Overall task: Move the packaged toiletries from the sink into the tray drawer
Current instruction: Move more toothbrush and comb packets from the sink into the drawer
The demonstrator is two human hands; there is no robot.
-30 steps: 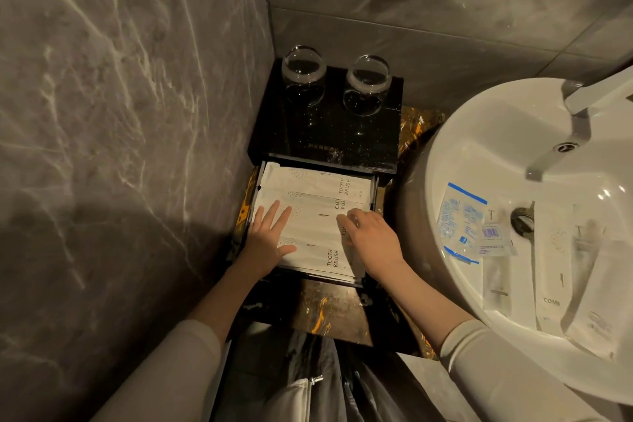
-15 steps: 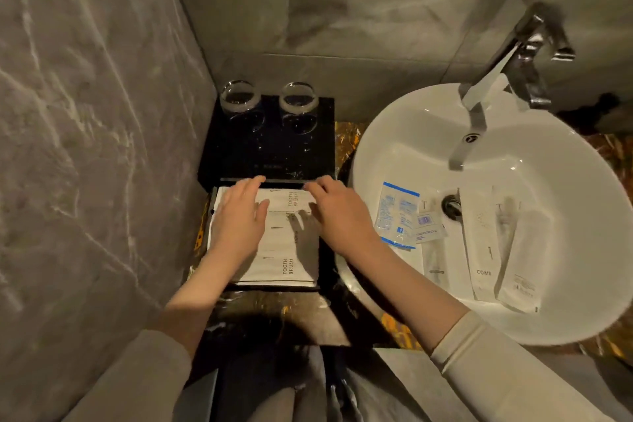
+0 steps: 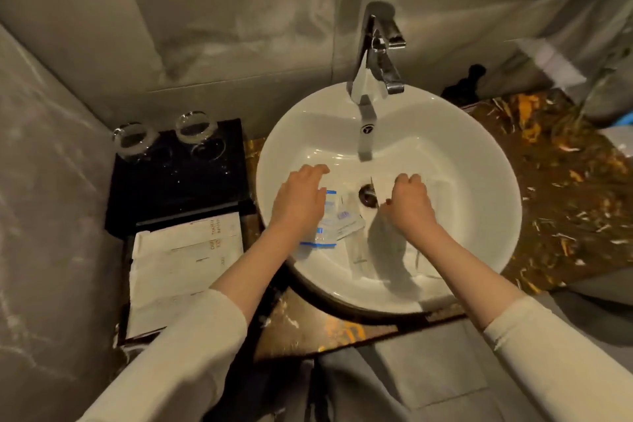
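White porcelain forms the round basin sink [image 3: 479, 188], which sits on a brown and orange veined stone counter [image 3: 565, 202]. Both hands are inside the bowl. The left hand [image 3: 299, 197] is spread, palm down, fingers loosely extended, over a clear sachet pack with blue edges [image 3: 325, 236] that lies on the left slope of the bowl; whether the palm presses it or only hovers is unclear. Just right of that pack lies a small flat packet with a purple mark [image 3: 346, 221], and a long pale wrapped item [image 3: 358, 250] runs toward the near rim. The right hand [image 3: 409, 204] is curled, fingers bent down toward white paper-wrapped packets [image 3: 428, 260] on the right side of the bowl, beside the drain [image 3: 367, 195]; motion blur hides whether the fingers have closed on anything. A chrome faucet [image 3: 375, 55] stands at the far rim, its spout reaching over the bowl.

Left of the sink, a black tray box [image 3: 178, 178] stands against the grey marble wall [image 3: 51, 181], with two upturned drinking glasses [image 3: 195, 128] on its top. Its drawer [image 3: 132, 250] is pulled out toward the person and holds flat white toothbrush packets [image 3: 185, 264] laid side by side. Cream sleeves [image 3: 191, 353] cover both forearms up to near the wrists.
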